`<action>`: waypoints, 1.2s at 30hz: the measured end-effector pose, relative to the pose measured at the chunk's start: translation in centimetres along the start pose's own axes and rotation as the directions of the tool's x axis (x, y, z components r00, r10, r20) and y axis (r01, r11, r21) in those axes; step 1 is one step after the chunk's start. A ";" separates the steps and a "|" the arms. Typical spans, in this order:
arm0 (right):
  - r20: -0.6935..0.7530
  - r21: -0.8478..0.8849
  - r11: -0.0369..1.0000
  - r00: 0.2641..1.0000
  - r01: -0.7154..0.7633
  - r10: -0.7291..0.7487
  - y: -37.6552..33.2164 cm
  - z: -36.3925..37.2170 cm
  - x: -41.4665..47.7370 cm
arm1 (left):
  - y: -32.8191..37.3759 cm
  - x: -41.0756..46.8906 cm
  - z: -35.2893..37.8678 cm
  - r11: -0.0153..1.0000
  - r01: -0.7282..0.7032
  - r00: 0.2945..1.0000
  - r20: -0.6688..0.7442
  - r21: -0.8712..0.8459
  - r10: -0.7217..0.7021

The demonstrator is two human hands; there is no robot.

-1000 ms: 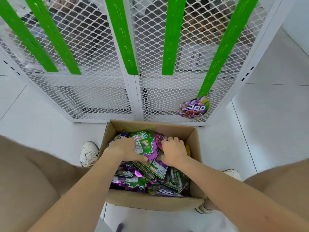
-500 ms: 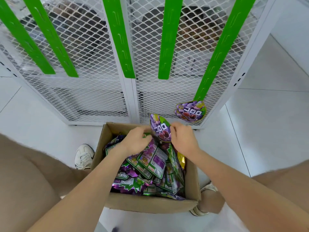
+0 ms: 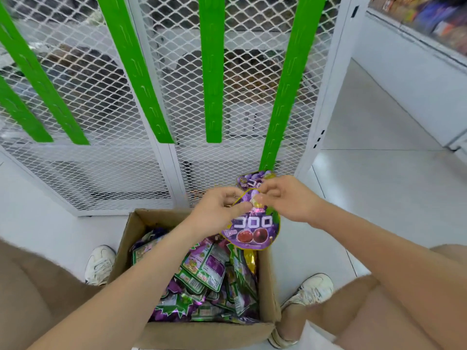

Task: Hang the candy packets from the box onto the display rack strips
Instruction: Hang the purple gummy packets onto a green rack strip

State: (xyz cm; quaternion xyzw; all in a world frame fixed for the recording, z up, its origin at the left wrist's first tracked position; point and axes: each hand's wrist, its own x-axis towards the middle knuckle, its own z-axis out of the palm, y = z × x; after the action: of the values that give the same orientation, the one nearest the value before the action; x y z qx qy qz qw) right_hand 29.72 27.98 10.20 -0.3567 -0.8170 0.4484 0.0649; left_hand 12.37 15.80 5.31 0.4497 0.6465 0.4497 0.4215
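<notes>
Purple packet (image 3: 253, 229) higher, above box (image 3: 202, 334)

Under me the floor (image 3: 379, 203) is pale, glossy tile, with thin grout lines (image 3: 374, 149) crossing to my right. Ahead stand white mesh panels (image 3: 106, 173) set in white metal posts (image 3: 328, 102). Through the mesh I make out only dim, dark shapes (image 3: 83, 79), too blurred to name. At upper right a white shelving unit (image 3: 404, 79) carries blurred, coloured goods (image 3: 429, 18). The light is bright and even.
</notes>
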 end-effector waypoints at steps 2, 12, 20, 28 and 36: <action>0.000 -0.114 0.993 0.999 -0.040 0.040 1.4 -2.4 0.7 | 0.4 2.2 1.6 0.998 -0.017 0.998 -0.063 0.066 0.021; -0.328 -0.048 0.991 0.939 -0.123 0.101 5.4 -5.3 6.5 | 2.6 13.9 5.2 1.000 -0.016 0.954 -0.300 0.003 0.016; -0.486 0.007 0.998 0.872 -0.064 0.059 5.4 -4.1 8.4 | 2.2 14.5 4.3 1.000 0.015 0.981 -0.192 -0.013 -0.018; -0.470 0.022 0.992 0.874 -0.128 0.123 4.6 -3.0 7.3 | 2.0 13.1 3.3 0.989 -0.004 0.997 -0.078 0.145 0.015; -0.439 -0.123 0.978 0.893 -0.169 0.099 4.4 -2.3 6.4 | 1.3 12.3 2.7 0.994 0.001 0.994 -0.111 0.108 0.011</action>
State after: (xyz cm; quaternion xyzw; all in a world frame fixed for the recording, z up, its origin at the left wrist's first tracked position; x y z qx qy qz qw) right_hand 28.24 35.20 6.79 -0.5067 -0.7886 0.2958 0.1842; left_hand 12.28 28.47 4.21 0.4476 0.6911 0.4398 0.3586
